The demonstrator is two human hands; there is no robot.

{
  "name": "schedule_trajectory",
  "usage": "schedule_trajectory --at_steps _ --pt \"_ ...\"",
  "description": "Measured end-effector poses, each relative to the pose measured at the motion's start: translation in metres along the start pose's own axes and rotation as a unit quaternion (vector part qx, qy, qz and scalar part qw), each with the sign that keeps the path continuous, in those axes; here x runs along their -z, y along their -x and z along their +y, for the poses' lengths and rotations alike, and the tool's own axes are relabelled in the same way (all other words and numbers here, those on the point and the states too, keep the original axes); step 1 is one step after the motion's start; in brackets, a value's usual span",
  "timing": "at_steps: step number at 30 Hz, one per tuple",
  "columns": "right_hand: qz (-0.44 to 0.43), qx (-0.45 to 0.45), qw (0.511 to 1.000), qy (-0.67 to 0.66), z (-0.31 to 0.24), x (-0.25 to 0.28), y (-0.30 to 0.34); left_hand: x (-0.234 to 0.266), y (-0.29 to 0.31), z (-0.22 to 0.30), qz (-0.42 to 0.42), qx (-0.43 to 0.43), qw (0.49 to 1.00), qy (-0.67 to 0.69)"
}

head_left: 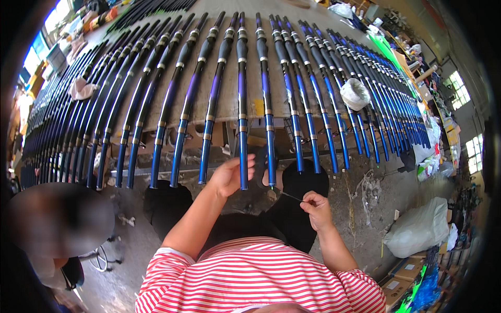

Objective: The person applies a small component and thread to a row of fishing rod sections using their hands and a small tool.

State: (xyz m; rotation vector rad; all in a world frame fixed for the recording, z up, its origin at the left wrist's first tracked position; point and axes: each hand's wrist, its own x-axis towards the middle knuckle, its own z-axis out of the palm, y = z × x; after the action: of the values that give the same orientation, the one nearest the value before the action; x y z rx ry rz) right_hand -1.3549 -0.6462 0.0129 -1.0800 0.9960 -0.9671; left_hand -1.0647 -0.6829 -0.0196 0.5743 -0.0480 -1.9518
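Note:
A long row of fishing rods with dark grips and glossy blue butt ends lies side by side over the table edge. My left hand (233, 175) is beside the butt of one fishing rod (243, 151), its fingers loosely extended and passing behind it; I cannot tell whether they touch. Between thumb and fingers, my right hand (317, 209) pinches a thin dark stick-like tool (292, 196). The tool points left toward the lower end of the neighbouring fishing rod (270, 156), where a small yellow-green spot shows. Whether its tip touches that end is too small to tell.
The rods rest on a wide table (224, 99). A white roll (355, 94) sits on the rods at right, a pale crumpled cloth (82, 89) on those at left. A large whitish sack (417, 228) stands on the floor at right. Another person, blurred, is at lower left.

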Motion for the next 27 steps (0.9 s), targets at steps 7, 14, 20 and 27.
schedule_trajectory --at_steps 7,14,20,27 --pt "-0.013 -0.08 0.997 0.003 0.029 -0.027 0.014 0.118 -0.012 -0.062 0.22 0.091 0.969 -0.071" --pt "-0.038 -0.128 0.991 -0.01 0.054 -0.054 -0.002 0.17 -0.026 -0.08 0.14 0.079 0.802 -0.575" --pt "-0.036 -0.189 0.981 0.009 0.1 -0.037 -0.048 0.236 -0.031 -0.075 -0.084 0.147 0.548 -0.819" --pt "-0.082 -0.249 0.964 -0.047 0.097 -0.04 -0.083 0.296 -0.03 -0.097 -0.16 0.056 0.519 -0.838"
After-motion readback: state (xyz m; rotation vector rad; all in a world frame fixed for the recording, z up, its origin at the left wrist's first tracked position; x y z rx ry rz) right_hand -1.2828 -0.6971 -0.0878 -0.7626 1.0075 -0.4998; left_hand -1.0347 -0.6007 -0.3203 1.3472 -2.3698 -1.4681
